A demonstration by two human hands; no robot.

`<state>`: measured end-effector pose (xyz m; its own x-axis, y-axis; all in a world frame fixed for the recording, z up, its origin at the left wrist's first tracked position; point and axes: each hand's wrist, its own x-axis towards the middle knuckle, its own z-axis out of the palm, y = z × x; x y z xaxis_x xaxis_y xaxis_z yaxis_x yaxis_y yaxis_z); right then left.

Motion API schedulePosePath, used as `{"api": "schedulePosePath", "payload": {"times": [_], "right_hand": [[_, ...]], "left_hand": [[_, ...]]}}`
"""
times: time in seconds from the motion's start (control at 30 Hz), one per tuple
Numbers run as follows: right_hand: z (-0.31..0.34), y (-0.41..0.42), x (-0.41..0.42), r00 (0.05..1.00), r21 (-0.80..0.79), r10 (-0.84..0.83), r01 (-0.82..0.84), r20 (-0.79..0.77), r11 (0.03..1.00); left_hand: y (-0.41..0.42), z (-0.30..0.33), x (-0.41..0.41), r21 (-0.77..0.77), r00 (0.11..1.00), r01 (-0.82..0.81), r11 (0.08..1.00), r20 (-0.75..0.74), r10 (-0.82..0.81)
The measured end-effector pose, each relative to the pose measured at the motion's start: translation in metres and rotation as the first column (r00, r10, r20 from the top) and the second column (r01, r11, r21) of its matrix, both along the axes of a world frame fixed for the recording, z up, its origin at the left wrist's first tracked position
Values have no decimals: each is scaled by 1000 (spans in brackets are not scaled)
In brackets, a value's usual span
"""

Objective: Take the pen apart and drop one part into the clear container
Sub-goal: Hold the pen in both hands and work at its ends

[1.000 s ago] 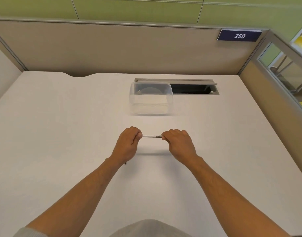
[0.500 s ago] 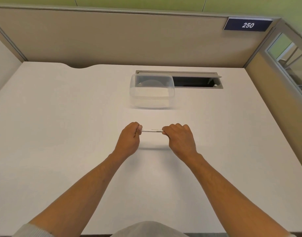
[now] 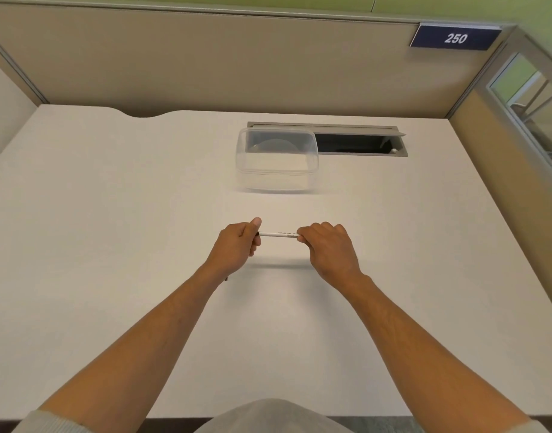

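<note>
Pinching the pen point(image 3: 279, 235) at each end, your left hand point(image 3: 237, 246) and right hand point(image 3: 329, 248) hold it level above the desk point(image 3: 112, 245), long axis running left to right; the clear container point(image 3: 277, 160) stands well apart, straight ahead, equally near both hands; the barrel's print is too small to read; the sign point(image 3: 454, 38) reads "250".

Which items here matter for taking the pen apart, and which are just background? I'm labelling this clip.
Part of the job:
pen, held at its ends by left hand and right hand
clear container

Just there:
desk cable hatch
sign reading 250
</note>
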<state>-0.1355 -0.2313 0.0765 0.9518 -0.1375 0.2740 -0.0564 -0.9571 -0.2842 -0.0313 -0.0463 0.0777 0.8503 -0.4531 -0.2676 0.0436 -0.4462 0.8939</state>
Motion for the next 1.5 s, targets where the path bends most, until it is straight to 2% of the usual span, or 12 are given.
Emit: {"api": "schedulePosePath", "payload": {"times": [0.17, 0.37, 0.47, 0.6, 0.8, 1.1, 1.3, 1.5], "right_hand": [[1, -1, 1, 1000, 53, -19, 20, -21, 998], [2, 3, -1, 1000, 54, -9, 10, -22, 998], [4, 4, -2, 1000, 49, -3, 4, -21, 999], [5, 3, -5, 1000, 36, -4, 5, -22, 999], [5, 4, -10, 1000, 34, -13, 14, -24, 999], [7, 5, -15, 1000, 39, -7, 8, -9, 999], [9, 4, -18, 1000, 25, -4, 5, -13, 1000], [10, 2, -22, 999, 32, -15, 16, -28, 999]], "left_hand": [[4, 0, 0, -68, 997, 29, 997, 70, -25], [5, 1, -5, 29, 989, -2, 1000, 147, -2], [3, 3, -7, 24, 995, -28, 999, 93, 25], [4, 4, -11, -64, 999, -43, 997, 24, 45], [8, -1, -16, -144, 998, -29, 989, 52, 37], [8, 3, -22, -99, 989, -63, 993, 126, 75], [7, 2, -24, -45, 996, -45, 998, 77, 48], [7, 2, -27, -118, 999, -37, 992, 29, 40]]}}
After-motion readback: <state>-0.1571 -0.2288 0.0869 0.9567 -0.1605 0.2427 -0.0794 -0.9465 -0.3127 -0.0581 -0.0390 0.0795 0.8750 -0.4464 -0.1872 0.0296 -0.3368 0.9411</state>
